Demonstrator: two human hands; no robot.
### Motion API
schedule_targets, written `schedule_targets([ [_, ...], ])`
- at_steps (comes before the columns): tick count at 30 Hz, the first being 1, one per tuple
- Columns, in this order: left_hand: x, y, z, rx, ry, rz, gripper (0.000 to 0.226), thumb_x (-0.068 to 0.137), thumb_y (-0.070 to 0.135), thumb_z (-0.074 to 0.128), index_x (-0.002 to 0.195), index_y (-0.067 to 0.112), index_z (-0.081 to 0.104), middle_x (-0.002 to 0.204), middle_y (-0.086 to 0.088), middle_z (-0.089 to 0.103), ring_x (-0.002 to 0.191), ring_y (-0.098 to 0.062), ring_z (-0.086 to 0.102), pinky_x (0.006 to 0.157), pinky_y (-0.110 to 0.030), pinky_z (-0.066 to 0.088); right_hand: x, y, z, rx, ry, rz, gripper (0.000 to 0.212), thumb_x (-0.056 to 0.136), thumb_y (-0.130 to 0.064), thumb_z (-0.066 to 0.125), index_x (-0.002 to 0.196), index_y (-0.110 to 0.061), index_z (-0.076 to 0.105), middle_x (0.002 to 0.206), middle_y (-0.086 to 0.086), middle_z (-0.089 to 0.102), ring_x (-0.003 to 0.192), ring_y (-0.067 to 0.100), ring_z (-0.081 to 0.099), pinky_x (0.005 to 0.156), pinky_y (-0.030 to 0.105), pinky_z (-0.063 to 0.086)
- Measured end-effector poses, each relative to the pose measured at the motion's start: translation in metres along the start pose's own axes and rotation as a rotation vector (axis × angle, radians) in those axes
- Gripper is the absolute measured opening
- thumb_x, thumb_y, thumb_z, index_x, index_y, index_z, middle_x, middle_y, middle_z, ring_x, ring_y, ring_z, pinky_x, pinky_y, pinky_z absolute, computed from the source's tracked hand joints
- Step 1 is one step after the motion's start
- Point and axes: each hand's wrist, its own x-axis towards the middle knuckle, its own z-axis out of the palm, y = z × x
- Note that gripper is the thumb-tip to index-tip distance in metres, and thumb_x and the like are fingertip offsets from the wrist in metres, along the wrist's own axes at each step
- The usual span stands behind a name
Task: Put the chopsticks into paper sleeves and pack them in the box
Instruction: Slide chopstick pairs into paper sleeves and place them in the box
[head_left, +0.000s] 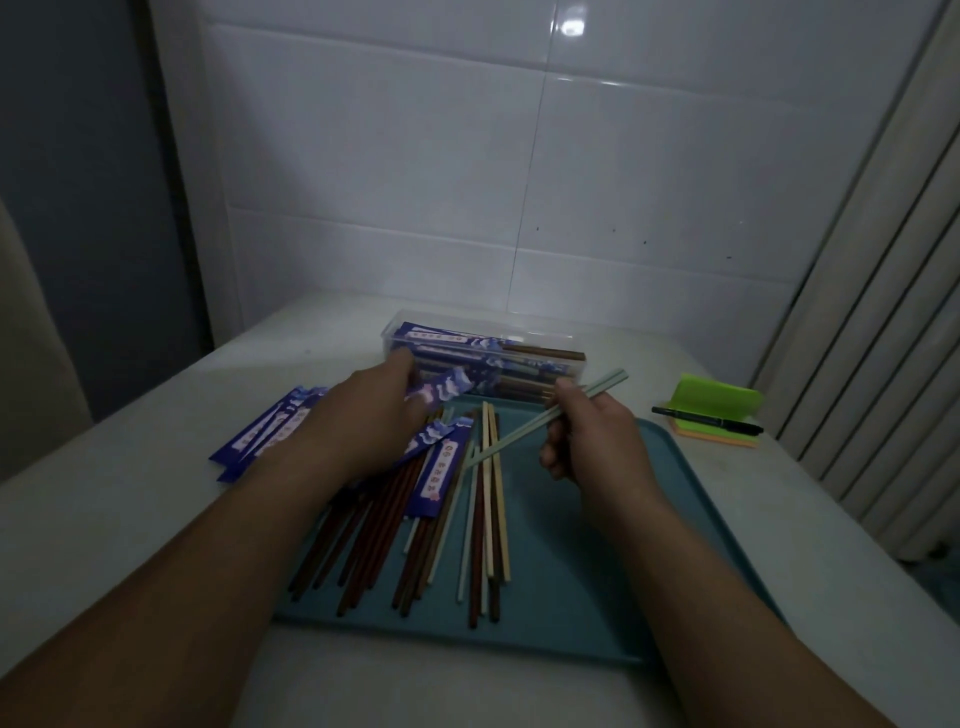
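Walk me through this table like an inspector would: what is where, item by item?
Surface: white table with a teal tray on it.
Job's things: loose chopsticks on the tray; spare sleeves left of the tray; clear box beyond the tray, holding sleeved chopsticks.
Clutter: black marker on sticky notes, right of the box.
Hands: left hand holds a blue sleeve; right hand grips pale green chopsticks.
Cables: nothing seen.
Surroundings: white tiled wall behind; ribbed panel at right.
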Motion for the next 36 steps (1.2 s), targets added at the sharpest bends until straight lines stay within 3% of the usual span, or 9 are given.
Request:
schedule_targets([
  [4,-0.009,0.019,0.004,-0.082,-0.056,0.177,0.035,0.1,0.053,0.057,0.128,0.033,0.057,0.13,0.003,0.065,0.11,-0.016,0.061,0.08,-0.032,0.044,0.003,-0.002,-0.005,0.01,0.036,-0.005,0.028,0.107,-0.03,0.052,0.088,-0.011,0.059,0.056,0.002,0.054,0.044,0.019,0.053,0.043,0.027,0.041],
  [9,-0.015,0.03,0.008,-0.122,-0.095,0.318,0.034,0.094,0.06,0.061,0.121,0.041,0.058,0.11,0.014,0.064,0.093,-0.004,0.058,0.072,-0.027,0.045,0.004,-0.001,-0.007,-0.003,-0.033,-0.007,0.028,0.106,-0.033,0.052,0.089,-0.013,0.06,0.058,0.004,0.055,0.048,0.021,0.055,0.046,0.027,0.041],
  [15,-0.019,0.035,0.011,-0.084,-0.077,0.418,0.039,0.095,0.055,0.063,0.129,0.037,0.056,0.122,0.012,0.063,0.107,-0.006,0.058,0.087,-0.03,0.049,0.0,0.001,-0.002,-0.044,-0.103,-0.094,0.023,0.106,-0.03,0.055,0.092,-0.012,0.062,0.053,0.0,0.054,0.048,0.022,0.056,0.045,0.027,0.04],
  [20,-0.016,0.034,0.011,-0.091,-0.032,0.432,0.031,0.1,0.047,0.059,0.128,0.035,0.057,0.12,0.01,0.063,0.108,-0.01,0.059,0.092,-0.038,0.05,0.005,-0.009,-0.013,-0.054,0.047,-0.184,0.03,0.107,-0.033,0.052,0.088,-0.011,0.061,0.056,0.002,0.055,0.047,0.019,0.055,0.043,0.025,0.041],
  [24,-0.015,0.03,0.009,-0.071,-0.017,0.41,0.03,0.102,0.042,0.058,0.129,0.03,0.058,0.124,0.006,0.065,0.111,-0.017,0.061,0.094,-0.043,0.048,0.018,-0.016,-0.033,0.126,0.229,-0.162,0.031,0.107,-0.032,0.05,0.083,-0.013,0.057,0.053,0.0,0.05,0.042,0.017,0.05,0.042,0.024,0.036],
  [28,-0.016,0.031,0.011,-0.076,-0.027,0.397,0.028,0.102,0.041,0.057,0.127,0.029,0.058,0.124,0.005,0.065,0.11,-0.017,0.06,0.094,-0.041,0.048,0.02,-0.015,-0.034,0.307,0.206,-0.115,0.03,0.107,-0.032,0.05,0.083,-0.015,0.054,0.055,0.0,0.048,0.042,0.017,0.046,0.042,0.022,0.032],
  [33,-0.016,0.032,0.012,-0.124,-0.045,0.401,0.025,0.102,0.042,0.057,0.125,0.032,0.058,0.12,0.009,0.065,0.108,-0.013,0.06,0.089,-0.038,0.049,0.019,-0.013,-0.032,0.3,0.177,-0.152,0.029,0.107,-0.032,0.05,0.086,-0.014,0.055,0.057,0.001,0.049,0.044,0.018,0.047,0.042,0.024,0.033],
  [36,-0.016,0.033,0.013,-0.164,-0.06,0.393,0.026,0.102,0.042,0.058,0.126,0.033,0.058,0.12,0.012,0.063,0.106,-0.006,0.058,0.081,-0.027,0.045,0.017,-0.009,-0.03,0.244,0.14,-0.169,0.03,0.108,-0.033,0.051,0.086,-0.014,0.056,0.058,0.001,0.051,0.046,0.017,0.047,0.044,0.025,0.034],
])
